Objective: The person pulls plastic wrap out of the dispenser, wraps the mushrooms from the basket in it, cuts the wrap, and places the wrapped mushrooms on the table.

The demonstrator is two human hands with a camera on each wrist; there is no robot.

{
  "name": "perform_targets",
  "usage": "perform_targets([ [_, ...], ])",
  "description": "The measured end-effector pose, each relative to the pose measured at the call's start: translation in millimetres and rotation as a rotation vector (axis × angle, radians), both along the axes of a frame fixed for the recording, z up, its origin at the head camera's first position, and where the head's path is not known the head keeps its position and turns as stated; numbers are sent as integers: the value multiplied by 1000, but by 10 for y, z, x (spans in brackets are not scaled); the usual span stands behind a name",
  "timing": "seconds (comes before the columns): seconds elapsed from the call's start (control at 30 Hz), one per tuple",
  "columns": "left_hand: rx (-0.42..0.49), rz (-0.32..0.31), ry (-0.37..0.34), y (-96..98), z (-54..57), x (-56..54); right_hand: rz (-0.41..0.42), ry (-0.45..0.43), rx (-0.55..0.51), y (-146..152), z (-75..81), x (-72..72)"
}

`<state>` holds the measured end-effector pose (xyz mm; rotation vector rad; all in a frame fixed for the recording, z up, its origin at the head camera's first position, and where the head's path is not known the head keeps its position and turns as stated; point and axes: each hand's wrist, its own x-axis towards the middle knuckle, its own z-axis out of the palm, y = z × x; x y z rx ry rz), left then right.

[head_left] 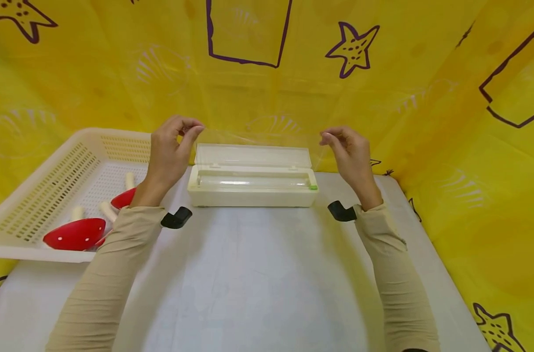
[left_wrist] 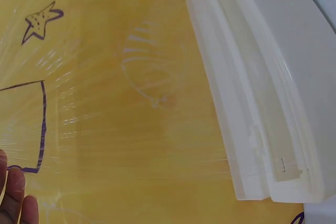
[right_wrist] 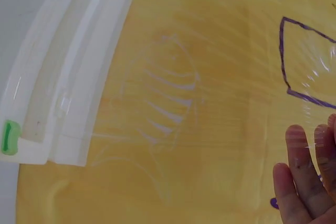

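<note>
A white cling film dispenser [head_left: 254, 198] stands at the back of the table, its lid [head_left: 254, 156] tipped back. Inside lies a shiny roll [head_left: 254, 183], and a small green piece [right_wrist: 10, 137] sits at the right end. Clear cling film [left_wrist: 68, 98] stretches up from the box, with gleaming creases in both wrist views. My left hand [head_left: 170, 151], raised above the box's left end, pinches one corner of the film between thumb and fingers. Past the right end, my right hand [head_left: 348, 151] pinches the other corner at about the same height.
At the left is a cream plastic basket [head_left: 69, 168] with slotted walls, holding red pieces [head_left: 75, 234] with pale handles, partly behind my left forearm. A yellow patterned sheet [head_left: 425, 49] hangs close behind and to the right of the white table [head_left: 258, 283].
</note>
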<state>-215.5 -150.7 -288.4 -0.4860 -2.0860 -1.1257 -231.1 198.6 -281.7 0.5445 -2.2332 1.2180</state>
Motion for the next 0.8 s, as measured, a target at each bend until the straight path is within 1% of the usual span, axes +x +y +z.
perform_targets([
  [0.23,9,-11,29,-13,92,36,-12,5,0,-16,100,12],
  [0.33,21,-7,44,-12,120,50,-13,10,-1,-24,143,31],
  [0.53,34,0,57,0,162,78,-19,17,-16,-9,196,114],
  [0.67,49,-3,78,13,198,127,-20,38,-24,9,205,167],
  [0.8,39,-11,106,6,229,200,11,71,-47,14,207,231],
])
